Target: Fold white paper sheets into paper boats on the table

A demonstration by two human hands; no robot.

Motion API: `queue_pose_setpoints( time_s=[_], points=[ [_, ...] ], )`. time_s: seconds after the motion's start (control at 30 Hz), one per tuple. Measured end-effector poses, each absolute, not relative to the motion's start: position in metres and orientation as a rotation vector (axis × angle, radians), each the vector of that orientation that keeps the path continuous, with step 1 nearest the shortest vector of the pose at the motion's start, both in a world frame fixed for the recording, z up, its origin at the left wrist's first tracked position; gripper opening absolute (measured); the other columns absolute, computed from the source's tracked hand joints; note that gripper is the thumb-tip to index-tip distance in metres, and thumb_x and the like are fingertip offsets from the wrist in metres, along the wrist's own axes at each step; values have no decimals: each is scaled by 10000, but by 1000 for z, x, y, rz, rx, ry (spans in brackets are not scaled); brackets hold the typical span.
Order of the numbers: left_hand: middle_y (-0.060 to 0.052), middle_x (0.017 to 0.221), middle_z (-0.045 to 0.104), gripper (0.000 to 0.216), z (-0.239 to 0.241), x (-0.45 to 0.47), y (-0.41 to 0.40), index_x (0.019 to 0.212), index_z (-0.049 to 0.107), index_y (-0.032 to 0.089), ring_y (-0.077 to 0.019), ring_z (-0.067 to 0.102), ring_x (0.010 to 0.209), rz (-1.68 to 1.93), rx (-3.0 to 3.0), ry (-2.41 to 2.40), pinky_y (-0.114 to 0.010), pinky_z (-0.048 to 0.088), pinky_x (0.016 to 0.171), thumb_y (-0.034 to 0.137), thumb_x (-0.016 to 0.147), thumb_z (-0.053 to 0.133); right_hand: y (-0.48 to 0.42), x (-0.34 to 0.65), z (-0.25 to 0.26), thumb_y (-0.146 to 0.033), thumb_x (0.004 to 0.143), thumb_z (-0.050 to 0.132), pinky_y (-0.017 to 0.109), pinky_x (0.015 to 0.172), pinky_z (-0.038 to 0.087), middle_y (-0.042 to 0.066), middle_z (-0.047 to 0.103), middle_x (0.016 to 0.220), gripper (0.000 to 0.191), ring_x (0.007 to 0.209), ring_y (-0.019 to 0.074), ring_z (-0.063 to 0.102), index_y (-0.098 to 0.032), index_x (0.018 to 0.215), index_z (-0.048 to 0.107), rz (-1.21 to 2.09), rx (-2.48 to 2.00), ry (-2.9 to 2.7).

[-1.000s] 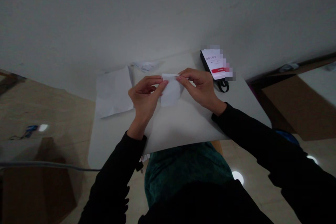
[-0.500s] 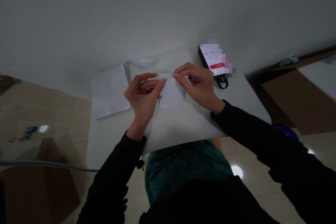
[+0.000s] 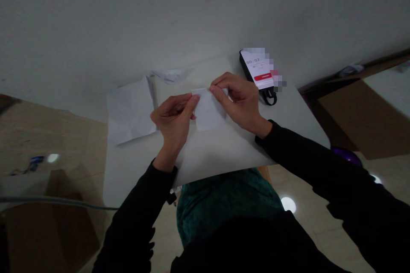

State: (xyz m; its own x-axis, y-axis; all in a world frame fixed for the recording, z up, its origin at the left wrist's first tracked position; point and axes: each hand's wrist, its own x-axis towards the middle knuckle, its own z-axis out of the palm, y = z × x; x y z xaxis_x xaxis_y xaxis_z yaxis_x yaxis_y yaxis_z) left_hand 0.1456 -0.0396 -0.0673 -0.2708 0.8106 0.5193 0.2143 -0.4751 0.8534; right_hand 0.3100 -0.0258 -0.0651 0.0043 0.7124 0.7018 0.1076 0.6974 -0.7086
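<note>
Grips the small white paper (image 3: 209,113) by its far edge, with left hand (image 3: 173,117) and right hand (image 3: 240,100) both pinched shut on it, just above the large sheet (image 3: 218,153) at the middle of the table (image 3: 288,111). Probably risks a crooked crease or a tear if pulled unevenly between the two pinches. Could also slip loose towards the creased sheet (image 3: 130,111) on the left or the phone (image 3: 258,70) at the far right.

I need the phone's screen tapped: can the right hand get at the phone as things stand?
Probably yes: the phone lies on the table just beyond the right hand, with nothing between them, though that hand is pinching the small paper.
</note>
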Motion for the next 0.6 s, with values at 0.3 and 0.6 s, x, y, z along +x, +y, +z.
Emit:
queue_pose_setpoints(
  time_s=[0.3,0.6],
  points=[
    [45,642,727,153,-66,146,-43,779,775,230,-54,584,439,1774,1588,1291,-162,479,404,361,770,852,-29,310,-69,-486,944,675,406,783,566,37,688,825,284,808,198,644,-265,770,641,550,-769,-1537],
    [50,632,690,185,-68,147,-46,792,760,222,-52,571,453,1773,1610,1358,-169,425,397,388,787,841,-32,309,-71,-452,941,691,404,805,576,28,665,836,222,847,205,646,-274,815,652,541,-781,-1518]
  ],
)
